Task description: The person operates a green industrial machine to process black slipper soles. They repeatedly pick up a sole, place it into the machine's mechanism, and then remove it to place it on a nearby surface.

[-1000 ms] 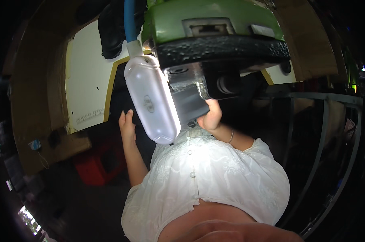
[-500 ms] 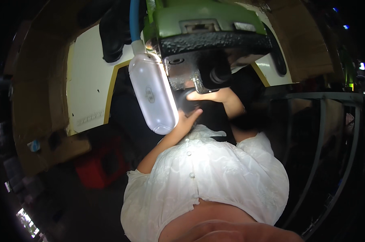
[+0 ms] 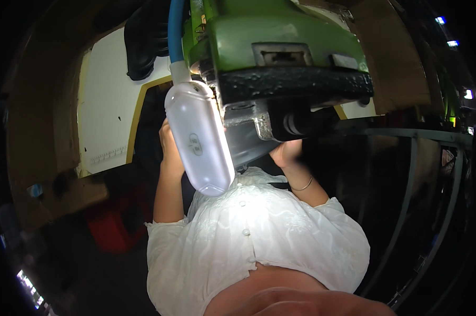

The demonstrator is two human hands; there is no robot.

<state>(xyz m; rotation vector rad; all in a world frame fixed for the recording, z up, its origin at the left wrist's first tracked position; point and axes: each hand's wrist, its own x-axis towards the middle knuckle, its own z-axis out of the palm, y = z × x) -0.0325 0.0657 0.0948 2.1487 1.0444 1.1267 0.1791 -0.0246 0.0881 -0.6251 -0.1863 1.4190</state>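
Observation:
A smooth dark grey piece (image 3: 250, 147), its kind unclear, spans the space between my hands, just below a green machine head (image 3: 280, 34) with a black underside. My right hand (image 3: 287, 154), a thin bracelet on its wrist, grips the piece's right end with the thumb against it; its other fingers are partly hidden by the machine. On the left, my left hand (image 3: 167, 138) is raised beside a white oval lamp (image 3: 202, 139), which covers most of its fingers. Whether those fingers touch the grey piece is hidden.
The lamp hangs on a blue flexible neck (image 3: 177, 31) close in front of my chest. Black shoe-like pieces (image 3: 142, 55) lie on a white, yellow-edged table (image 3: 103, 100). Cardboard walls (image 3: 390, 58) flank it. A metal rack (image 3: 414, 174) stands right, a red stool-like object (image 3: 111, 224) left.
My hands were close together under the machine head; they have moved apart, the left one out to the left of the lamp. The grey piece now shows spread between them. The view shifted slightly.

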